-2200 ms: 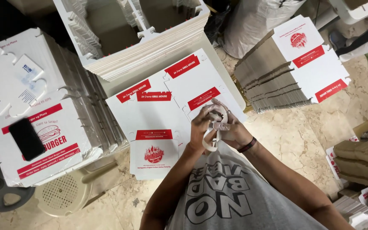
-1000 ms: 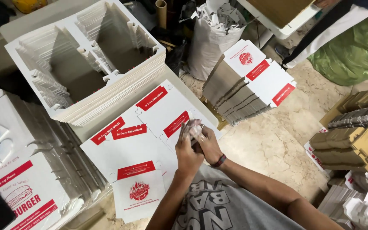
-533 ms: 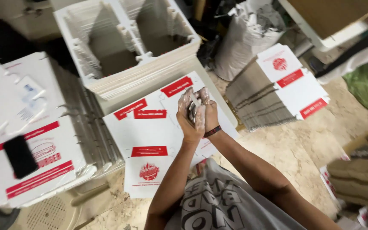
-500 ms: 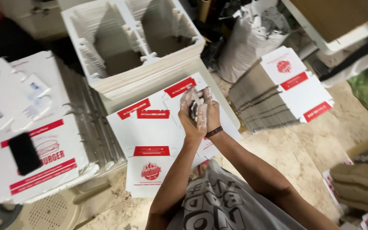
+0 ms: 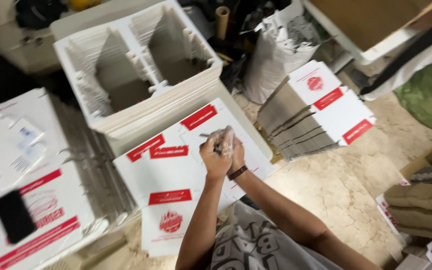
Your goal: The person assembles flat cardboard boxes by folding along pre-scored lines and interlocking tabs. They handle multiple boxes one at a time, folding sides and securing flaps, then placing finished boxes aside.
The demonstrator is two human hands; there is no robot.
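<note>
My left hand (image 5: 213,161) and my right hand (image 5: 236,152), which has a dark band at the wrist, are pressed together over a flat white box blank with red labels (image 5: 176,172). Between them they grip a small whitish, translucent roll (image 5: 222,140) that looks like tape. The fingers of both hands are curled around it and hide most of it. The blank lies on top of a stack right in front of me, above my grey printed shirt.
A tall stack of white die-cut sheets (image 5: 141,65) stands behind the blank. Flat boxes are piled at the right (image 5: 321,110) and at the left, where a black phone (image 5: 13,216) lies. A white sack (image 5: 276,55), a green bag (image 5: 431,95) and brown cardboard bundles (image 5: 421,195) surround the stone floor.
My hands have moved with the roll from near my chest outward over the box blank. They stay clasped on it, and the view has swung about.
</note>
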